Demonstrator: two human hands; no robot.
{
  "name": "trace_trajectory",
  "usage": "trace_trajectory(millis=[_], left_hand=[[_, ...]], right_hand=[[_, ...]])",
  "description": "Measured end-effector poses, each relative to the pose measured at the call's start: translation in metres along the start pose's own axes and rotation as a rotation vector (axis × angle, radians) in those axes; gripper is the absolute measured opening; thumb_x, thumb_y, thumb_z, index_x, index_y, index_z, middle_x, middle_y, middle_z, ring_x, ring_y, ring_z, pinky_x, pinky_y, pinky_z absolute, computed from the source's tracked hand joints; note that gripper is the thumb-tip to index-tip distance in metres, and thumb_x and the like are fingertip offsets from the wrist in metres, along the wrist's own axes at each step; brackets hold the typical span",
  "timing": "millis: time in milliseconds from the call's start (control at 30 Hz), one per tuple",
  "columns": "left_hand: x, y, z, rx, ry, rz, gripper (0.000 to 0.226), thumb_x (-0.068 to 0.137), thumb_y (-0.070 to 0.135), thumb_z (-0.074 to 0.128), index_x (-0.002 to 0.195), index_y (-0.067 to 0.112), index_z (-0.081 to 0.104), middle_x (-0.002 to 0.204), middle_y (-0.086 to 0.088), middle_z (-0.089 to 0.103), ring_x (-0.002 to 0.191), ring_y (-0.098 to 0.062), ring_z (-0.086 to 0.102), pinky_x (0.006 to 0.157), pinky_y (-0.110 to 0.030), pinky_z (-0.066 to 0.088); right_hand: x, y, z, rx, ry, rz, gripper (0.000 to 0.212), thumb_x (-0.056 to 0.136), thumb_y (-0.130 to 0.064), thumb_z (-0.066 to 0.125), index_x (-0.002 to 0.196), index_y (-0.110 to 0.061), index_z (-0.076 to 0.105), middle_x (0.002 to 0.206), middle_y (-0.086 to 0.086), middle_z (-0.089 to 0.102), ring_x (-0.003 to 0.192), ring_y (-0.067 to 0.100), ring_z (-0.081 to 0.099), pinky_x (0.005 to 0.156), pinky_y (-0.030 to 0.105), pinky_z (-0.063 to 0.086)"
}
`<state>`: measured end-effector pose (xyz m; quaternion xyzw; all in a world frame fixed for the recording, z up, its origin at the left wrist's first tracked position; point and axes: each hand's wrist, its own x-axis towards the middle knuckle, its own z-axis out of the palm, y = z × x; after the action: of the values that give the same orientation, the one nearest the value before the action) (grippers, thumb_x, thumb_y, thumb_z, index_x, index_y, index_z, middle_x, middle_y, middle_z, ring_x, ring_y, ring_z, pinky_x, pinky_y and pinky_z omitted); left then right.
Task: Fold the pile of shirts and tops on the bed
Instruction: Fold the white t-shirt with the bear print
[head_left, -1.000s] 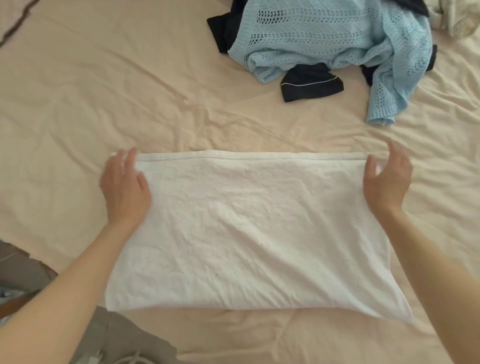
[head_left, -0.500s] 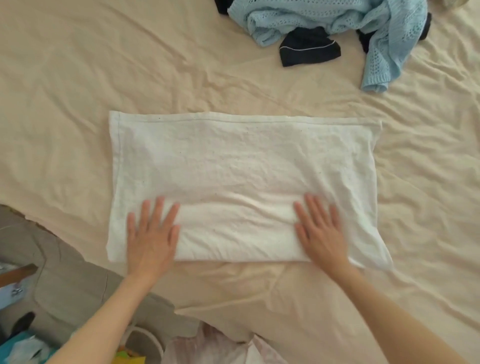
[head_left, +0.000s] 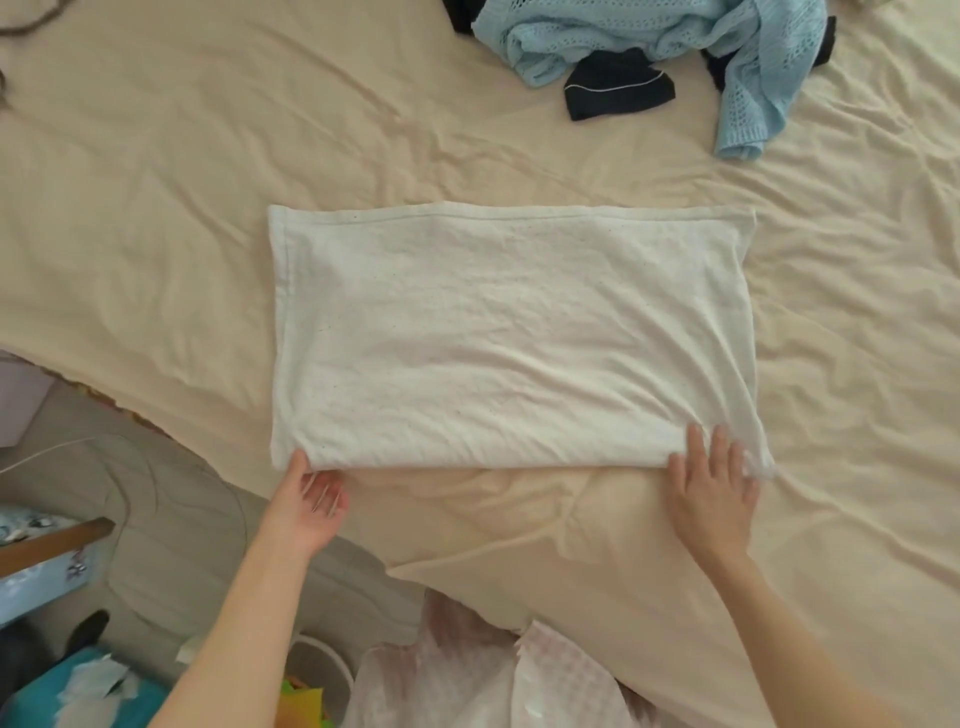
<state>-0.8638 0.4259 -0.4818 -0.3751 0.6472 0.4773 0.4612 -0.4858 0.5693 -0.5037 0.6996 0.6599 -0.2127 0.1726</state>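
Rectangle of wrinkled white shirt; rumpled beige sheet beneath.

No legible text, labels or numbers anywhere.

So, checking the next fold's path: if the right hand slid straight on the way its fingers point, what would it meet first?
The right hand points away from the person; its fingertips already touch the near edge of the folded white cotton top, so it meets that first.
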Motion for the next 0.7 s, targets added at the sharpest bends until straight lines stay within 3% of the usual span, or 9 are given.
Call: trace_trajectory(millis=[133,233,300,367,433,567,700], left_hand=[[0.002,0.013,0.005,-0.071,-0.016,0.019,0.025,0.093,0.031,0.056,0.108,0.011,0.052,0.097,-0.003,0.054,0.104,-0.017,0.052,0.099,-0.031,0.041],[-0.002,0.014,0.006,-0.07,-0.017,0.08,0.039,0.094,0.025,0.054,0.129,0.01,0.047,0.116,-0.005,0.056,0.116,-0.02,0.051,0.098,-0.033,0.043],[-0.005,0.013,0.006,-0.109,-0.007,0.129,0.033,0.094,0.021,0.055,0.124,0.009,0.05,0.129,-0.01,0.053,0.111,-0.023,0.054,0.092,-0.034,0.047],[-0.013,0.012,0.011,-0.137,-0.016,0.202,0.009,0.094,0.016,0.053,0.103,0.013,0.055,0.131,-0.013,0.053,0.109,-0.025,0.056,0.085,-0.036,0.049],[-0.028,0.01,0.019,-0.15,-0.004,0.328,0.007,0.094,0.009,0.05,0.092,0.016,0.054,0.129,-0.014,0.055,0.112,-0.029,0.057,0.085,-0.041,0.05],[-0.061,0.009,0.049,-0.049,0.023,0.65,0.014,0.093,0.01,0.05,0.105,0.015,0.045,0.116,-0.007,0.059,0.105,-0.025,0.061,0.086,-0.043,0.052],[-0.107,-0.009,0.098,0.375,0.092,1.119,0.012,0.095,0.017,0.049,0.099,0.011,0.039,0.088,0.003,0.051,0.082,-0.018,0.051,0.074,-0.027,0.041]], right_hand=[[-0.001,-0.001,-0.011,-0.024,-0.003,-0.008,0.053,0.1,-0.037,0.029,0.15,-0.019,0.021,0.158,0.01,0.016,0.145,0.029,0.01,0.115,0.052,0.009],[-0.017,-0.026,-0.019,-0.029,-0.018,-0.065,0.053,0.101,-0.036,0.029,0.15,-0.017,0.021,0.157,0.01,0.016,0.145,0.027,0.011,0.113,0.052,0.009],[-0.034,-0.043,-0.018,0.006,-0.066,-0.129,0.053,0.101,-0.034,0.03,0.151,-0.018,0.018,0.158,0.009,0.012,0.146,0.025,0.007,0.114,0.05,0.007],[-0.047,-0.057,-0.017,0.084,-0.103,-0.185,0.053,0.102,-0.033,0.031,0.151,-0.018,0.017,0.159,0.007,0.011,0.147,0.023,0.005,0.116,0.047,0.003],[-0.055,-0.067,-0.017,0.227,-0.127,-0.207,0.051,0.102,-0.029,0.033,0.15,-0.018,0.019,0.158,0.006,0.013,0.147,0.021,0.005,0.116,0.042,0.0],[-0.066,-0.071,-0.03,0.658,-0.15,-0.148,0.047,0.101,-0.022,0.038,0.148,-0.017,0.028,0.155,0.0,0.026,0.144,0.015,0.017,0.115,0.028,0.014],[-0.063,-0.05,-0.053,0.984,-0.184,-0.017,0.04,0.101,-0.025,0.04,0.141,-0.02,0.041,0.141,-0.003,0.047,0.129,0.009,0.041,0.1,0.018,0.03]])
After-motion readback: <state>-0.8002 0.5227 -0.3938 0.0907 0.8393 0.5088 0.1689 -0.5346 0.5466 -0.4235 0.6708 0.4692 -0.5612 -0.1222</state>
